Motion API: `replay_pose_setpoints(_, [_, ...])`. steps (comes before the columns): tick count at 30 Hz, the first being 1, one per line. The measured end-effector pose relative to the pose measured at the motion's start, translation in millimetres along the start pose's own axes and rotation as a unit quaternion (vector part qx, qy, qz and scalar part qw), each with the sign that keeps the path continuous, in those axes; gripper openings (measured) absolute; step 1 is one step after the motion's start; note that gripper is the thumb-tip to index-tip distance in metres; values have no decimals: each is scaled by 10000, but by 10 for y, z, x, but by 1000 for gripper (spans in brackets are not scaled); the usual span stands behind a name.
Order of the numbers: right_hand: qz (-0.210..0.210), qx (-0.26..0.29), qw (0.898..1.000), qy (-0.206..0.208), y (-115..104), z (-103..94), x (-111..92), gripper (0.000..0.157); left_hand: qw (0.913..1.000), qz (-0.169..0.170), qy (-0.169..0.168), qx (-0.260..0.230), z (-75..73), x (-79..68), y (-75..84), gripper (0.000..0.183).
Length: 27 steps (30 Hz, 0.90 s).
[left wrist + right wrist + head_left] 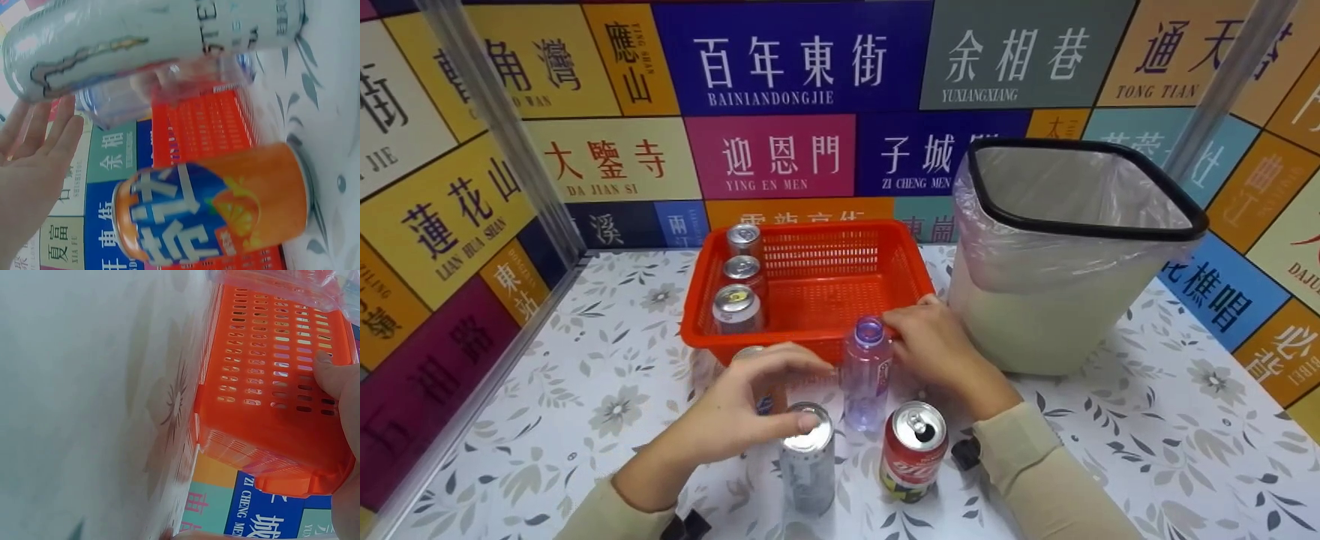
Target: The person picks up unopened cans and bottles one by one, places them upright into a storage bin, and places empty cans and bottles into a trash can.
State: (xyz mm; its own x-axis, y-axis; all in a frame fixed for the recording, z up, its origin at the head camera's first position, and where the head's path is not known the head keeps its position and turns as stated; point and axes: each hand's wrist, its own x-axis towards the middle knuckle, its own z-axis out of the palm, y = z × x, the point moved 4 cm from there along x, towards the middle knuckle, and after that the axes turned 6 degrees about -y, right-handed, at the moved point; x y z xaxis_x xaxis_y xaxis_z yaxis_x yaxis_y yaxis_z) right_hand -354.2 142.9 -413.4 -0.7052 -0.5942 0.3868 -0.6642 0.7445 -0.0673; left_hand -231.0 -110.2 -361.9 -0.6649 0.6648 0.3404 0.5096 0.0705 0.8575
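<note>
My right hand [937, 349] grips the near right corner of the red plastic basket [810, 346]. In the right wrist view its thumb lies against the slotted wall, with the palm at the rim. My left hand [727, 416] holds nothing; its fingers are spread and its thumb overlaps the top of a whitish drink can [808, 476]. Behind that hand stands an orange soda can [225, 205], partly hidden in the head view. A clear, uncapped plastic bottle [864, 386] is upright before the basket. To its right stands an opened red can [913, 457].
Three cans line the basket's left side, the nearest can [737, 309] having a yellow tab. A tall pale bin [1035, 307] with a plastic liner stands at the right. Sign-printed panels [791, 56] enclose the patterned tabletop [615, 409].
</note>
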Motion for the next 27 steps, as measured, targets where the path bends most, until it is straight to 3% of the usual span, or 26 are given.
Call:
replay_pose_setpoints(5, [105,52,9999,-106,4,-3,2,11,9980,350,-456,-259,143,20,-13,53])
replay_pose_setpoints(11, [-19,-34,10000,74,-10,-13,0,9,9979,136,-627,-120,225,22,-113,54])
replay_pose_setpoints(17, [-200,-178,9994,213,-16,-17,-2,12,9954,22,-793,-528,263,16,-219,52])
replay_pose_setpoints(24, [-150,-110,9998,122,-11,-4,4,9,9877,196,-1292,-853,283,2,-274,54])
replay_pose_setpoints(27, [-117,-76,9998,138,-5,-6,1,10,9852,111,-1350,-1047,284,10,-310,50])
